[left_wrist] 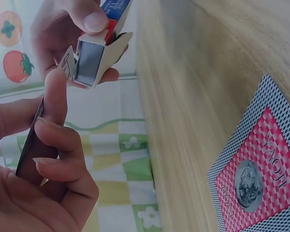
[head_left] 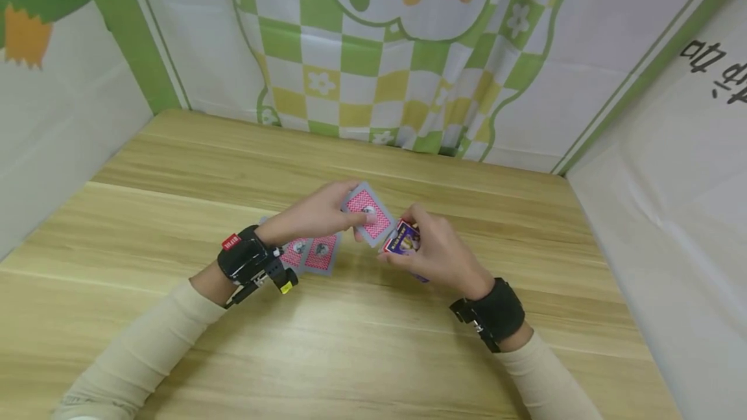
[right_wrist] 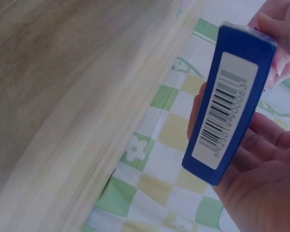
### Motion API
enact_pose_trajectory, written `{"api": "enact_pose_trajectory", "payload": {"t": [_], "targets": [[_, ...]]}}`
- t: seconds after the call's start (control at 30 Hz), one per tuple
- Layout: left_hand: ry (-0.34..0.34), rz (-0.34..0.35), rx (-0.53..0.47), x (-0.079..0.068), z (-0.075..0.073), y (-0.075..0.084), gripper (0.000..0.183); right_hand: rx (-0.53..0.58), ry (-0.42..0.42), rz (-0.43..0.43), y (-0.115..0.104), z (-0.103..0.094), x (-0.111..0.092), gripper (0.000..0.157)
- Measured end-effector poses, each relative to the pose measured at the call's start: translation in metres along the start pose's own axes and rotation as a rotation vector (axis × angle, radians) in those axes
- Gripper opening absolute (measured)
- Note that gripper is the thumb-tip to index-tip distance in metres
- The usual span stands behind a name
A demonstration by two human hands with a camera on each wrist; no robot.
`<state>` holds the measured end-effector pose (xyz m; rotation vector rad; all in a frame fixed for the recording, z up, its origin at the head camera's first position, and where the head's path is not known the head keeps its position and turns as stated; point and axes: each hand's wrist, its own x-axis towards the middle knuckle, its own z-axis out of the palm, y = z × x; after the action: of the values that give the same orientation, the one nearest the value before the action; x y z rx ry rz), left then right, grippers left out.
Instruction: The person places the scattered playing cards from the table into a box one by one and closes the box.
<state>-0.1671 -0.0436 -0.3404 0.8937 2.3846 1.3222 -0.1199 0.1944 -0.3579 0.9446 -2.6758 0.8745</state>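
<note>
My left hand (head_left: 321, 216) pinches a red-backed playing card (head_left: 366, 205) between thumb and fingers; whether more lie under it I cannot tell. My right hand (head_left: 445, 253) grips a blue and purple card box (head_left: 406, 238), close beside that card. The left wrist view shows the box's mouth unfolded, with a packed grey stack of cards (left_wrist: 89, 63) inside and one card partly out beside it. In the right wrist view, the barcode end of the box (right_wrist: 227, 106) faces the camera. Red-backed playing cards (head_left: 323, 253) lie on the table under my left wrist, partly hidden.
The wooden table (head_left: 373, 342) reaches back to a green, yellow and white checked curtain (head_left: 364, 63). White cloth walls stand at the left and right. A strapped camera (head_left: 251, 261) sits on my left wrist, another (head_left: 493, 313) on my right.
</note>
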Motion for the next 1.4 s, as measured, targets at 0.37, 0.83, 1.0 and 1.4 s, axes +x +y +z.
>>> {"api": "enact_pose_trajectory", "payload": {"t": [0.37, 0.83, 1.0, 1.4], "targets": [[0.054, -0.037, 0.011, -0.002, 0.014, 0.006, 0.02, 0.008, -0.006, -0.012, -0.003, 0.001, -0.001, 0.057], [0.148, -0.036, 0.143, -0.005, 0.026, 0.019, 0.034, 0.008, 0.037, 0.042, 0.0, -0.006, -0.001, 0.055], [0.148, 0.055, 0.204, -0.009, 0.019, 0.023, 0.031, -0.005, 0.04, 0.054, 0.001, -0.008, 0.0, 0.058], [-0.072, 0.166, 0.383, -0.011, 0.026, 0.028, 0.04, -0.031, 0.07, 0.046, -0.002, -0.013, 0.001, 0.057]]}}
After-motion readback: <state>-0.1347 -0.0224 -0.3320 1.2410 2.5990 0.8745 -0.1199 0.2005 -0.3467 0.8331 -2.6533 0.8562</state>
